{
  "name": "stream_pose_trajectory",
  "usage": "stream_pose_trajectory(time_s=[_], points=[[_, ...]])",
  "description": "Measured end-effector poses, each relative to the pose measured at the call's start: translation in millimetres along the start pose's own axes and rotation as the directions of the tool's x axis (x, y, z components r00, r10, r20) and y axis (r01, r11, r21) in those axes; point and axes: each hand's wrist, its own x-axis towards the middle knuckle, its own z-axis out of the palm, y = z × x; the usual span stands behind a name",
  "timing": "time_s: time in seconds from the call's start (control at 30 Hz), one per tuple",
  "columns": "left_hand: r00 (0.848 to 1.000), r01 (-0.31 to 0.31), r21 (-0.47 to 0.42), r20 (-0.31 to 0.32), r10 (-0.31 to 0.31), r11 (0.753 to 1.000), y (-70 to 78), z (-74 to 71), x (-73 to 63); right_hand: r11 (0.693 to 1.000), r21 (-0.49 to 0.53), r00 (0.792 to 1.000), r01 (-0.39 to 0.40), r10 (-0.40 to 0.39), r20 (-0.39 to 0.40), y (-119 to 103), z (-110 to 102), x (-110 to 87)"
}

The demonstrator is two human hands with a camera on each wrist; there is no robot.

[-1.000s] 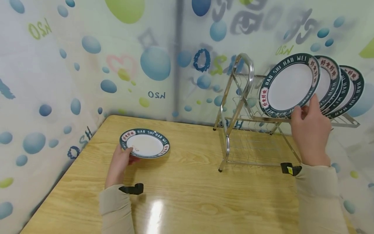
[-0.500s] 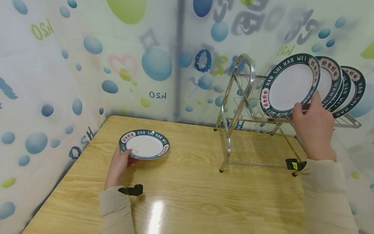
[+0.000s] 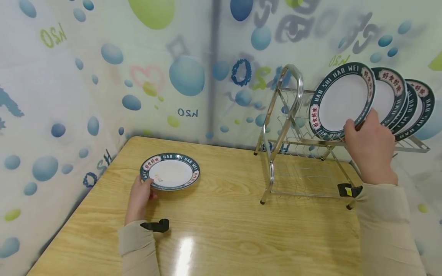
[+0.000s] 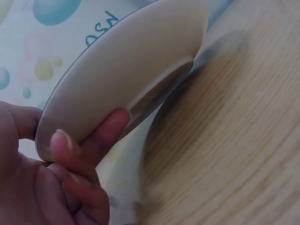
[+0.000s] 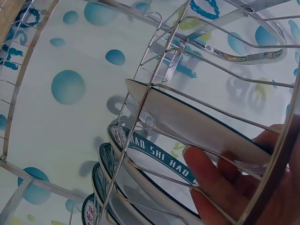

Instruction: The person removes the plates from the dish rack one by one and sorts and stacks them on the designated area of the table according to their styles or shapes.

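Left-centre of the frame: the left hand pinches a round plate by its lower-left edge. The thumb lies on the upper face; in the left wrist view, an extended finger supports the pale underside near the foot ring. The left grip is closed to the plate's thickness. Finish: white centre, dark green rim, white "HAO SHI HAO WEI" lettering, red characters in pale panels, small reddish marking at lower left. The plate is tilted over the counter and casts a shadow on it.

Right of centre: a chromed wire rack stands on the counter.

Upper right: I see the right hand with its grip closed on the lower-right edge of the front plate, thumb on the face and fingers behind. This plate has the same pattern and leans in the rack's upper tier. Further plates lean behind it.

Changes from one second earlier: the left thumb overlaps its plate less and sits nearer the rim. The front plate has shifted slightly left, widening the gap to the plate behind.
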Motion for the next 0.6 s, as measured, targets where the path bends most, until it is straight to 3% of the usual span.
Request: stream_pose_trajectory(time_s=[0.33,0.6], points=[[0.999,0.039,0.010,-0.037,-0.039,0.999,-5.7,-3.4,4.8,0.999,-0.034,0.999,-0.036,0.037,0.013,-0.8,1.7,2.8],[0.999,0.032,-0.048,-0.041,-0.034,0.998,-11.4,-2.9,5.5,0.998,0.001,0.998,-0.070,0.070,0.001,-1.0,3.2,1.9]])
